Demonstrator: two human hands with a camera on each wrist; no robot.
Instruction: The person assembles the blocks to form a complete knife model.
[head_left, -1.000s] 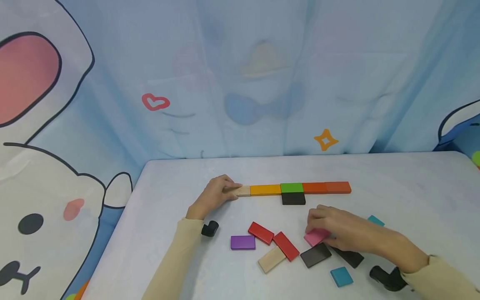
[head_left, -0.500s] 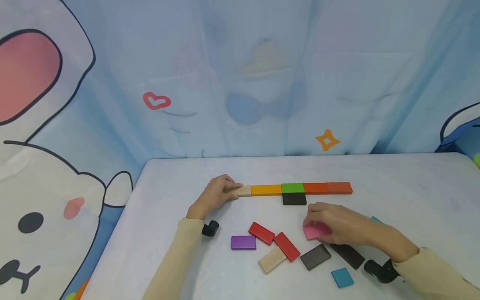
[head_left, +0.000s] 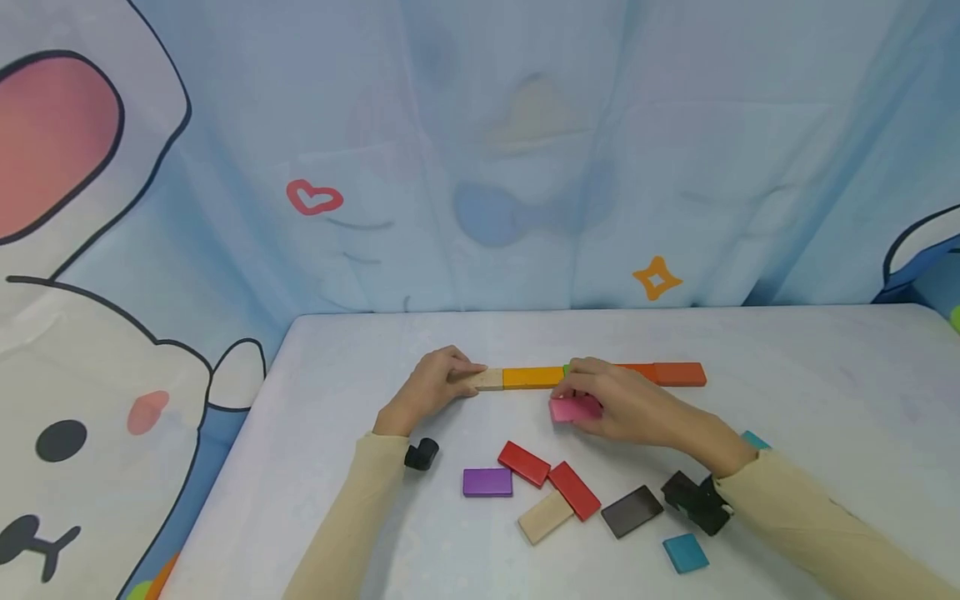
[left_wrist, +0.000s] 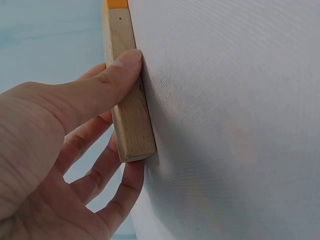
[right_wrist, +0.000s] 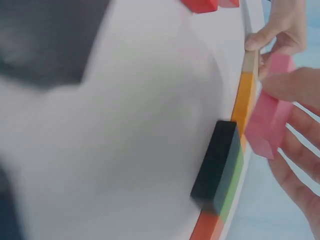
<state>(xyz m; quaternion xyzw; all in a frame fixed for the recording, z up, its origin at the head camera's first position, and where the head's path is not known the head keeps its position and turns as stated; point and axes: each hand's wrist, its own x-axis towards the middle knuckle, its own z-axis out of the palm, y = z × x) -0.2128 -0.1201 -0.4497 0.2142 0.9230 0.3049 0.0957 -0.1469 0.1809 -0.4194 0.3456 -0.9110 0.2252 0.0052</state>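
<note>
My left hand [head_left: 427,390] pinches a plain wooden block [left_wrist: 132,117] at the left end of a row. In the left wrist view the thumb lies on its side, with fingers behind and at its end. A yellow block [head_left: 532,378] adjoins it, then a green block [right_wrist: 234,187] and orange-red blocks [head_left: 681,374]. A black block [right_wrist: 215,162] lies against the green one's near side, hidden by my right hand [head_left: 622,404] in the head view. That hand holds a pink block [head_left: 574,409] between thumb and fingers, just in front of the row, above the table.
Nearer on the white table [head_left: 337,500] lie a purple block [head_left: 487,482], red blocks [head_left: 523,464], a wooden block [head_left: 545,518], a dark block [head_left: 632,512] and a blue block [head_left: 685,553]. Another blue piece [head_left: 754,439] shows behind the right forearm. A curtain [head_left: 480,167] hangs behind.
My right hand has lifted the pink block from the loose pieces and carried it left and away from me to the row. My left hand keeps its place on the wooden block.
</note>
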